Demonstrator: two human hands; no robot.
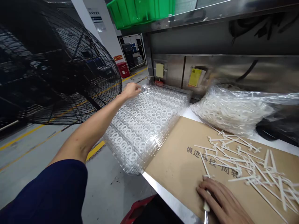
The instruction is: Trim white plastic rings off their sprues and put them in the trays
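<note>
My left hand (132, 90) reaches to the far left edge of a clear plastic tray (149, 152), fingers curled down over its corner. Whatever those fingers pinch is hidden. Rows of white plastic rings (128, 150) fill the tray's pockets. On the cardboard, my right hand (220, 199) is closed around a slim tool (206, 207) with a pale end and a shiny metal part; its exact kind is unclear. Just beyond the right fingers lies a loose pile of white plastic sprues (243, 165), thin sticks with small side stubs.
A clear bag of white rings (231, 107) slumps behind the cardboard sheet (173, 165). On the left stands a large black fan (77, 68), close to my left arm. A green crate (142, 12) sits on the overhead shelf (187, 20). The tray overhangs the bench's left edge.
</note>
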